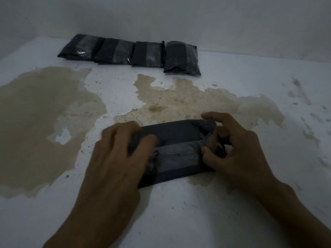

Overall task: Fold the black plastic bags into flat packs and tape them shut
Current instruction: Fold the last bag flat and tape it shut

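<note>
- Where the floor (179, 212) is stained, a folded pack (177, 138) is pressed by the left hand (114, 158).
- Its right end is pinched by the right hand (232, 149).
- Four taped packs (129, 51) are lined along the far edge.

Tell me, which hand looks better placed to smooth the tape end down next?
Probably the right hand: its fingers already pinch the right end of the pack, where tape looks crumpled. The left hand presses the other end.

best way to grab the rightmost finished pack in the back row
Pinch the rightmost pack across its two long side edges, coming from above. It lies flat on the table, its right edge is free and its near end juts out past the neighbouring pack, so the fingers probably fit there.
</note>
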Motion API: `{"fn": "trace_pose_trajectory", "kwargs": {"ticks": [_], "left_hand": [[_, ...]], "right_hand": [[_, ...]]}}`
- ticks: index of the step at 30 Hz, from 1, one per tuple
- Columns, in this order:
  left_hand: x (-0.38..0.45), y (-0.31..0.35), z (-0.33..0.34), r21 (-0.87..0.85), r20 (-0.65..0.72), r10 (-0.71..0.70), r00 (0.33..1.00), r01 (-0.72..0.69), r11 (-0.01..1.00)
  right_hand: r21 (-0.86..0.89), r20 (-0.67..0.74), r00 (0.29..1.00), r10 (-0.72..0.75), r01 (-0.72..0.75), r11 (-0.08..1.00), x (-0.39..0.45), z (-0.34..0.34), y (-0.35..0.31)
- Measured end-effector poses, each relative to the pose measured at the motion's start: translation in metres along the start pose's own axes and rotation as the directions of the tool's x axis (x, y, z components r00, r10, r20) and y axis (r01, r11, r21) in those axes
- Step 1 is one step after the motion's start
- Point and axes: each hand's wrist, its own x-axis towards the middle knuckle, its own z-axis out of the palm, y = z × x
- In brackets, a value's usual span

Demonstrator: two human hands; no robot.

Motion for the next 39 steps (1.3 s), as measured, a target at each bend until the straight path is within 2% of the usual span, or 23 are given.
{"fn": "trace_pose_trajectory", "kwargs": {"ticks": [3, 6, 12, 16, 21, 25, 27, 31, 39], "left_hand": [[0.008, 0.0, 0.006, -0.001, 0.127, 0.239, 0.963, -0.241, 0.97], [0.009, -0.002, 0.011, -0.064, 0.199, 0.311, 0.929, -0.305, 0.95], [0.014, 0.001, 0.009, -0.025, 0.205, 0.35, 0.914, -0.353, 0.935], [0.019, 0.019, 0.006, -0.049, 0.141, 0.323, 0.936, -0.319, 0.947], [0.033, 0.03, 0.02, 0.036, 0.074, 0.238, 0.969, -0.241, 0.97], [0.036, 0.03, 0.022, -0.016, 0.097, 0.21, 0.973, -0.209, 0.978], [0.038, 0.03, 0.023, -0.03, 0.119, 0.258, 0.959, -0.257, 0.966], [0.044, 0.039, 0.023, -0.045, 0.226, 0.399, 0.889, -0.4, 0.916], [0.051, 0.045, 0.022, -0.063, 0.32, 0.442, 0.838, -0.447, 0.892]], "right_hand": [[0.009, 0.001, 1.0, 0.003, -0.003, 1.0, -0.001, -0.001, 0.001], [0.013, 0.006, 1.0, -0.003, 0.003, 1.0, -0.001, -0.002, 0.0], [-0.006, 0.025, 1.0, -0.012, 0.013, 1.0, -0.001, -0.002, -0.001], [-0.032, 0.044, 0.999, 0.001, 0.0, 0.999, -0.002, -0.001, -0.003], [-0.13, 0.015, 0.994, 0.105, -0.102, 0.986, -0.001, -0.002, -0.005], [-0.148, -0.053, 0.982, 0.183, -0.189, 0.971, -0.001, -0.006, -0.001], [-0.116, -0.056, 0.976, 0.211, -0.217, 0.969, 0.0, -0.008, 0.002], [-0.012, -0.022, 0.952, 0.307, -0.307, 0.952, 0.001, -0.015, 0.006], [0.048, 0.074, 0.923, 0.378, -0.382, 0.923, 0.0, -0.027, 0.01]]}}
